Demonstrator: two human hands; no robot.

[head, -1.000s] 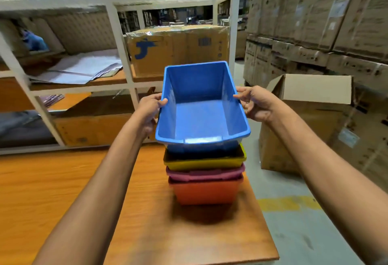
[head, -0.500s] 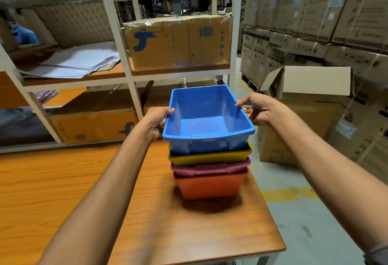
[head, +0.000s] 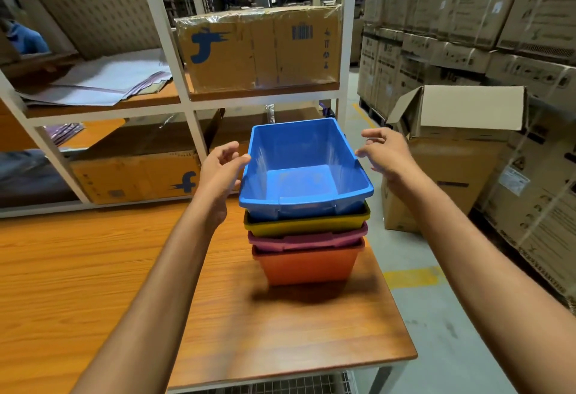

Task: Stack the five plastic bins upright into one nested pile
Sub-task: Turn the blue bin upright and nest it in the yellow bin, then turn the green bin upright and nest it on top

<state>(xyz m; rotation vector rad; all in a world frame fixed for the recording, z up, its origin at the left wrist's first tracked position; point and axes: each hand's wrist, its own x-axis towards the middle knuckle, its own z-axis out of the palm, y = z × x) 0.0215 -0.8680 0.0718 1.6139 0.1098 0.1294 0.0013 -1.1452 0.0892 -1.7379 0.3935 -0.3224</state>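
Observation:
An upright nested pile stands near the right edge of the wooden table (head: 93,269). The orange bin (head: 308,265) is at the bottom, then a pink bin (head: 307,240), a yellow bin (head: 307,224) and the blue bin (head: 304,172) on top. Whether another bin lies nested inside I cannot tell. My left hand (head: 219,169) hovers beside the blue bin's left rim, fingers apart, thumb tip at the rim. My right hand (head: 385,152) is just off the right rim, fingers spread, holding nothing.
A white shelf rack (head: 187,103) with taped cardboard boxes (head: 258,50) and papers stands behind the table. An open carton (head: 452,156) sits on the floor at the right, before stacked cartons (head: 498,19). The table's right edge is close to the pile.
The blue bin has been lowered from a tilted hold into the yellow bin. Both hands have let go of its rims and opened.

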